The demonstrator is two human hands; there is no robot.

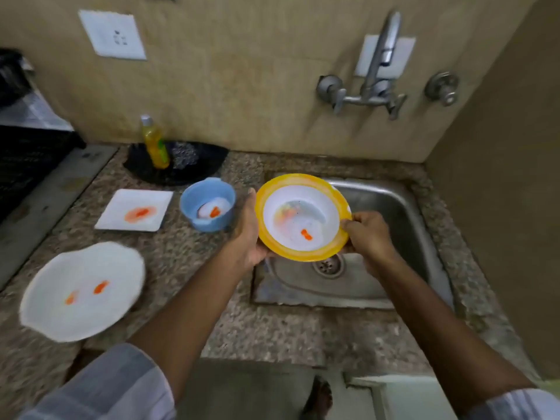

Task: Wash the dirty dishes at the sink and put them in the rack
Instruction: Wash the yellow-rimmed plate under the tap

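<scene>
Both hands hold the yellow-rimmed bowl (303, 218) over the sink (394, 207): left hand (247, 234) cups its nine o'clock edge, right hand (365, 234) pinches the three o'clock rim. The blue bowl (207, 204) sits just beside the left hand at nine o'clock, while the basin lies open toward three.

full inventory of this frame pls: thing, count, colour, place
bowl: 1, yellow rim, white inside, orange smear; held over the sink
sink: 1, steel, right of counter, drain visible
tap: 1, metal, on wall above sink
blue bowl: 1, orange smear inside; on counter left of sink
square plate: 1, white, orange stain; left of blue bowl
round plate: 1, white, wavy edge, orange smears; counter, near left
soap bottle: 1, yellow; standing on black tray
black tray: 1, by wall
wall socket: 1, white
left hand: holds the bowl's left rim
right hand: grips its right rim
</scene>
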